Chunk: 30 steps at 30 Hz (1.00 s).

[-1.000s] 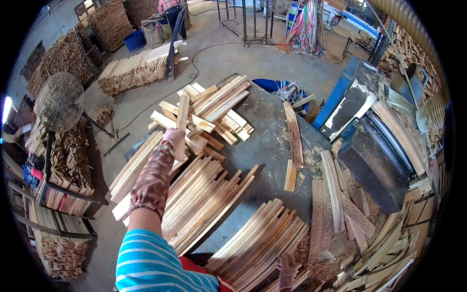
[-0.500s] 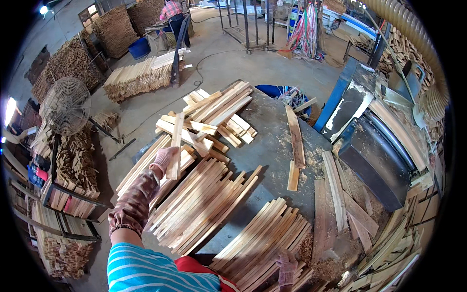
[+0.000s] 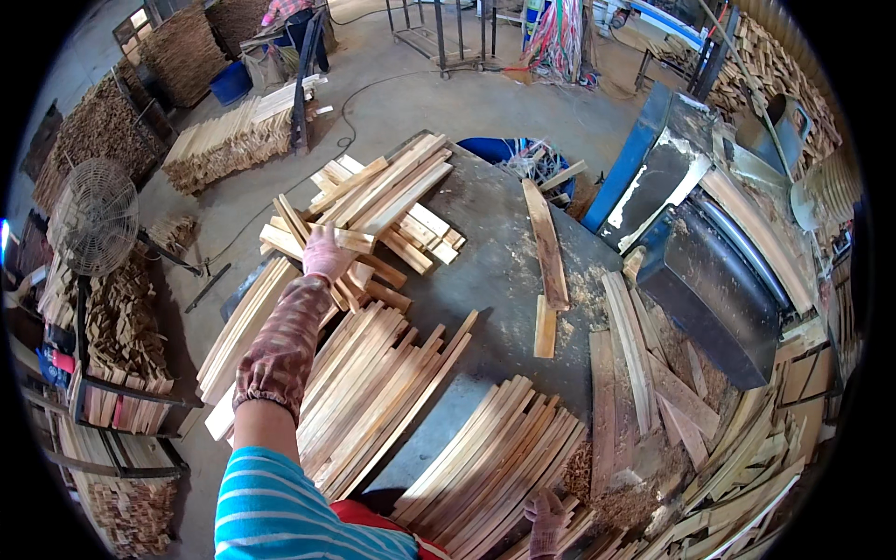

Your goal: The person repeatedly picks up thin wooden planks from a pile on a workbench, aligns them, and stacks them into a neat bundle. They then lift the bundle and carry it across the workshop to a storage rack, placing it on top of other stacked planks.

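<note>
My left hand (image 3: 325,254), in a pinkish knitted glove, reaches across the table. Its fingers are closed round wooden strips (image 3: 292,220), turned edge-on and slanting out past both sides of the hand. Beyond it lies a crossed heap of pale wooden strips (image 3: 397,191). Under my left forearm is a wide row of strips (image 3: 383,392) laid side by side. Low on the right, my right hand (image 3: 544,511), gloved alike, is beside a second row of strips (image 3: 490,462). Its fingers look loosely spread, with nothing visible in them.
A dark metal table (image 3: 495,243) carries the wood, with two loose boards (image 3: 543,238) on it. On the right stands a blue-and-black machine (image 3: 719,289) amid sawdust and offcuts. A blue bin (image 3: 490,149) is past the table's far edge; a fan (image 3: 93,217) stands left.
The strip in my left hand showed its flat face before; now the wood there is edge-on and slanted the other way. The whole view has shifted slightly. My right hand stays in place.
</note>
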{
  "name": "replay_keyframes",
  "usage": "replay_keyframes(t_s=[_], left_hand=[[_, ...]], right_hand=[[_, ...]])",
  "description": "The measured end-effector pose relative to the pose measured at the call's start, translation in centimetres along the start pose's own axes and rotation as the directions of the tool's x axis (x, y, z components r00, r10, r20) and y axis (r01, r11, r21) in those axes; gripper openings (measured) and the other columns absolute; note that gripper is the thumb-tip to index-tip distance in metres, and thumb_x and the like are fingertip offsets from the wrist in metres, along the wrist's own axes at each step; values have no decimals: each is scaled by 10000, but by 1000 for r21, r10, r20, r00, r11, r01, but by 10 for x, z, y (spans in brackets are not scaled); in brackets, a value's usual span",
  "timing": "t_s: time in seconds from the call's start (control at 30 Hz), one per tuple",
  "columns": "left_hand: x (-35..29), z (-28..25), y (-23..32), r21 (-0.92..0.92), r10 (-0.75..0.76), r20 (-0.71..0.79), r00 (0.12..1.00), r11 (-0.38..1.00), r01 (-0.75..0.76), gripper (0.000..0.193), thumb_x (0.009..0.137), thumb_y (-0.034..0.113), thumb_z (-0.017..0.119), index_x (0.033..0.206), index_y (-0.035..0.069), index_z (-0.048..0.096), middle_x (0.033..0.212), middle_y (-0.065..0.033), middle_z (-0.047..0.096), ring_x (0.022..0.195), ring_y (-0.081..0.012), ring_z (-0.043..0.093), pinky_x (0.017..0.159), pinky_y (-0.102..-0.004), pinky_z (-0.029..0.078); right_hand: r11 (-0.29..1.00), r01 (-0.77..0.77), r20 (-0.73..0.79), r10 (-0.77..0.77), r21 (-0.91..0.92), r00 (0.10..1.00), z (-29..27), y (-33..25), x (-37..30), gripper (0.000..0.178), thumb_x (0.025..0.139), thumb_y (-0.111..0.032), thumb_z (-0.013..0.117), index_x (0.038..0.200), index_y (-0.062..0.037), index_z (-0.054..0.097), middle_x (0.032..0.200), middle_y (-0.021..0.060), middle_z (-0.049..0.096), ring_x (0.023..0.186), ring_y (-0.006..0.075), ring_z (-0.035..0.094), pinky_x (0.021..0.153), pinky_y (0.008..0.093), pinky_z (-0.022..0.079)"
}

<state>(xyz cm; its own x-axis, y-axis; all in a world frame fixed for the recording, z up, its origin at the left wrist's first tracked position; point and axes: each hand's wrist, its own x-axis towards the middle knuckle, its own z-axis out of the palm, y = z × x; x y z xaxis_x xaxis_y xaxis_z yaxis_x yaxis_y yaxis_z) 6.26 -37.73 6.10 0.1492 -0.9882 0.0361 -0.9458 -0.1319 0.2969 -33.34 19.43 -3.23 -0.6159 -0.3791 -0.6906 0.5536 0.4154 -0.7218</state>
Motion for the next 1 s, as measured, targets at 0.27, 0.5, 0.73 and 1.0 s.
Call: replay_keyframes(t_s=[0.27,0.5,0.73,1.0], left_hand=[[12,31,73,203,175,281,944,950,-237,511,807,153,619,1318,146,625,1394,-153,559,1375,-345,430,1115,-470,369],[6,11,17,351,203,113,973,908,-231,363,892,389,585,908,84,781,968,-174,740,944,-340,707,850,-423,533],[-3,9,34,308,151,168,974,931,-198,301,813,342,618,905,99,770,934,-177,735,932,-373,703,829,-480,549],[-75,52,163,-17,601,419,681,755,-656,282,863,315,601,943,72,718,947,-160,716,880,-377,680,785,-447,541]], right_hand=[[982,-22,376,-52,189,925,-72,61,53,259,953,-173,696,1101,35,652,759,88,639,523,147,551,461,247,409],[969,131,72,-149,209,986,-38,-21,16,331,956,-164,686,1203,55,655,869,93,693,639,166,637,558,296,524],[950,287,-16,-291,-124,956,-11,-66,20,346,957,-271,677,1155,11,702,889,104,727,796,206,689,713,305,557],[277,209,42,-508,-938,860,-3,-124,93,646,831,-372,727,1353,-48,528,1365,209,548,1207,366,557,1008,460,467]])
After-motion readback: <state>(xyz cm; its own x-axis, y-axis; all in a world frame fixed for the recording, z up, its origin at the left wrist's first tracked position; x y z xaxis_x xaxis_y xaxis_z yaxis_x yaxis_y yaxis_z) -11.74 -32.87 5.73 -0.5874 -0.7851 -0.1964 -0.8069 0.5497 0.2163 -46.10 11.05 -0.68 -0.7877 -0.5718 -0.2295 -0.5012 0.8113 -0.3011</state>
